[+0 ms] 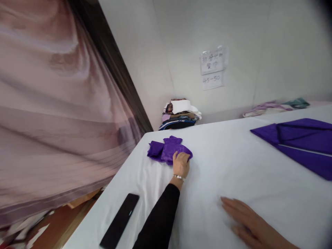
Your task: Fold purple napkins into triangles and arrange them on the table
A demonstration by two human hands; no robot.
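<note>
Head view: left hand (181, 165) on crumpled purple cloth (168, 150).

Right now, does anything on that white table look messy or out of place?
The small crumpled purple cloth under the left hand is bunched, unlike the flat purple sheet. A black phone lies near the table edge.

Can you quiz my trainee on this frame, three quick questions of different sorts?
1. True or false: the left hand touches the small purple cloth.
2. What dark flat thing lies near the table's near-left edge?
3. The right hand is: A) gripping cloth, B) flat on the table, C) raised.

Key: 1 true. 2 the phone. 3 B.
</note>
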